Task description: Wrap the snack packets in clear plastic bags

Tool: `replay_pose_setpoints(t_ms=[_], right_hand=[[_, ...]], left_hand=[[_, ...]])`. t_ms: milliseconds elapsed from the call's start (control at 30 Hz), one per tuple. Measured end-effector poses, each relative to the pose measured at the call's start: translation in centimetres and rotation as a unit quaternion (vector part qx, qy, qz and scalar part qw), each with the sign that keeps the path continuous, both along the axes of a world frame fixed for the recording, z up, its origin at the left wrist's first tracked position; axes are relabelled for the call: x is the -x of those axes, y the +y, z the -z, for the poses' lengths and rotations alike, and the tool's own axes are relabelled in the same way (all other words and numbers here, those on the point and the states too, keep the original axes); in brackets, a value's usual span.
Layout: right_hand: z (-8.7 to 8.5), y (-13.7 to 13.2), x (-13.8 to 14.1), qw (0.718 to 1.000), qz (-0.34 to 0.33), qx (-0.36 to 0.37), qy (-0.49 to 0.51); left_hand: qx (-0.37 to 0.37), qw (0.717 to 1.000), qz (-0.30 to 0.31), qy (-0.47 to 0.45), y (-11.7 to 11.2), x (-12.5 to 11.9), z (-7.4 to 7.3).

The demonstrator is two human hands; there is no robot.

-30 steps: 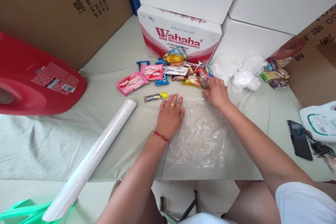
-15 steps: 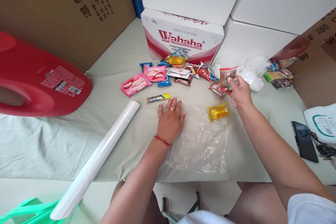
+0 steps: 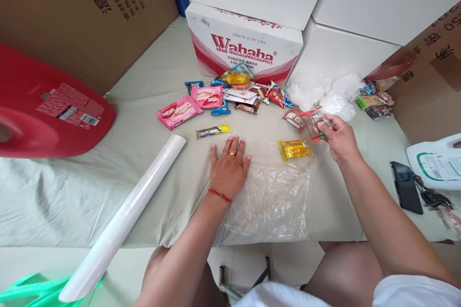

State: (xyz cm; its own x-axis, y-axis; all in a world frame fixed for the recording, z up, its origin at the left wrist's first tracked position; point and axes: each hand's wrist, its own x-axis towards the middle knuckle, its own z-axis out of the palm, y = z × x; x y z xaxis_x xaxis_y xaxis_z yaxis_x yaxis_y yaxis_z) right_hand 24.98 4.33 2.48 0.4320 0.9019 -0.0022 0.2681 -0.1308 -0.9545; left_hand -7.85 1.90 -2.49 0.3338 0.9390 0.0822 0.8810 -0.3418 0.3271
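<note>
My left hand (image 3: pixel 229 168) lies flat, fingers spread, on the upper left corner of a clear plastic sheet (image 3: pixel 272 199). Just beyond its fingertips is a narrow yellow-and-dark snack bar (image 3: pixel 212 131). A snack in yellow see-through wrapping (image 3: pixel 295 148) rests at the sheet's upper right. My right hand (image 3: pixel 336 136) pinches a small clear snack packet with red edges (image 3: pixel 314 123), lifted at the right of the sheet. Behind that packet is a brown snack packet (image 3: pixel 293 118) with a barcode. Pink wafer packs (image 3: pixel 180 111) lie farther left.
A white plastic film roll (image 3: pixel 126 216) slants across the left edge. A red jug (image 3: pixel 54 105) stands left. Behind are a snack pile (image 3: pixel 241 96), a Wahaba-style white-and-red water carton (image 3: pixel 245 48) and crumpled white bags (image 3: pixel 331 96). A phone (image 3: pixel 406 187) and white bottle (image 3: pixel 437 160) are right.
My right hand has moved slightly right with the red-edged packet, away from the brown packet, and turned it. My left hand stays flat on the sheet. The view has shifted a little.
</note>
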Motion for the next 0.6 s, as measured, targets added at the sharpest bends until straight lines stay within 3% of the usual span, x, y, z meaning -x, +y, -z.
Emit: replay_pose_setpoints(t_ms=[133, 300, 400, 500, 567, 600], right_hand=[[-0.1, 1.2, -2.0, 0.999, -0.036, 0.032, -0.004], [-1.1, 5.5, -1.2, 0.997, -0.07, -0.027, -0.018], [-1.8, 7.1, -1.1, 0.983, -0.054, -0.017, -0.175], [-2.4, 5.8, -0.9, 0.941, -0.043, 0.012, -0.335], [-2.4, 3.5, -0.5, 0.926, -0.134, 0.01, -0.352], [-2.4, 2.2, -0.2, 0.908, -0.224, 0.012, -0.355]], left_hand=[[-0.001, 1.0, -0.009, 0.004, -0.3, 0.1, 0.0], [-0.007, 1.0, -0.009, 0.019, -0.3, 0.2, 0.0], [-0.011, 1.0, -0.009, 0.023, -0.2, 0.2, -0.1], [-0.011, 1.0, -0.01, 0.022, -0.3, 0.2, 0.0], [-0.01, 1.0, -0.005, 0.015, -0.3, 0.3, 0.1], [-0.011, 1.0, -0.003, 0.012, -0.3, 0.3, 0.2]])
